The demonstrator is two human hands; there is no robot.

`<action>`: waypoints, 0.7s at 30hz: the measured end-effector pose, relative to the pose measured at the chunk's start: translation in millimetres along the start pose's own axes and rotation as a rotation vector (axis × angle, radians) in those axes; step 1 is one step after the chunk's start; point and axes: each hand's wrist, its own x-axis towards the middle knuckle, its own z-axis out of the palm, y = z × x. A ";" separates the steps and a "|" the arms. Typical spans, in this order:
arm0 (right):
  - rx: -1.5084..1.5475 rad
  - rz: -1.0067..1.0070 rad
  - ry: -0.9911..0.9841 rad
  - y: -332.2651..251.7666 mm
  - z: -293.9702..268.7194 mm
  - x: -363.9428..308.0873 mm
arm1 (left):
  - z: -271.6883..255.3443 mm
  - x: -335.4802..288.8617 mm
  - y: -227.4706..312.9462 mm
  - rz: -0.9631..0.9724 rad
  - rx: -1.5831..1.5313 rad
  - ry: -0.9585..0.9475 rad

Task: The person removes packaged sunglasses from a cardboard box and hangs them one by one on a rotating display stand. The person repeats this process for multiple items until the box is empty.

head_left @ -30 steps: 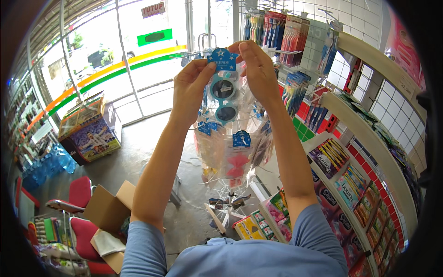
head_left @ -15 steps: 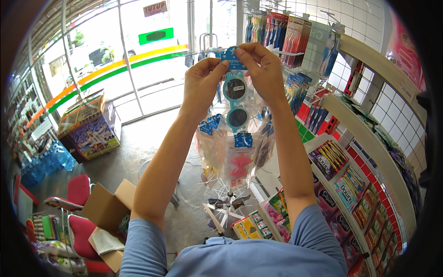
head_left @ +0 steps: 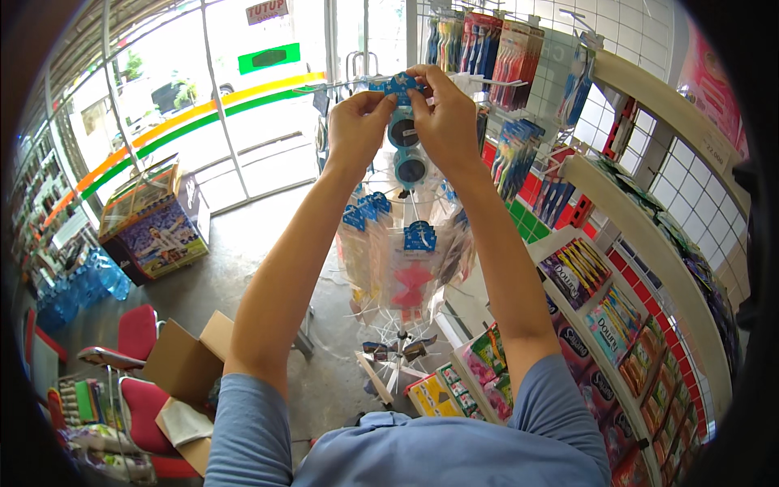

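Both hands are raised at the top of a wire display rack (head_left: 401,351). My left hand (head_left: 355,134) pinches the left side of a blue star-patterned header card (head_left: 398,84). Gripping the card's other side is my right hand (head_left: 444,122), its thumb in front. From the card hang small round sunglasses (head_left: 410,169) with a light blue frame and dark lenses, turned on end; my right hand partly covers them. Below, clear packs with blue cards hang round the rack, among them one with a pink bow (head_left: 412,286). The hook behind the card is mostly hidden.
Toothbrush packs (head_left: 516,65) hang on hooks at the upper right. Shelves with sachets (head_left: 574,268) run down the right side. An open cardboard box (head_left: 182,361) and red chairs (head_left: 138,333) stand lower left. Beyond is a glass front (head_left: 268,105) with a large printed box (head_left: 154,223).
My hands, the card and the sunglasses have moved slightly up and left, away from me. A wider gap now shows between the sunglasses and the bow pack, with the rack's pole visible there.
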 end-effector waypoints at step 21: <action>0.258 0.186 0.010 -83.7 20.1 -113.7 | -103.0 -197.4 -29.1 -0.055 0.003 0.045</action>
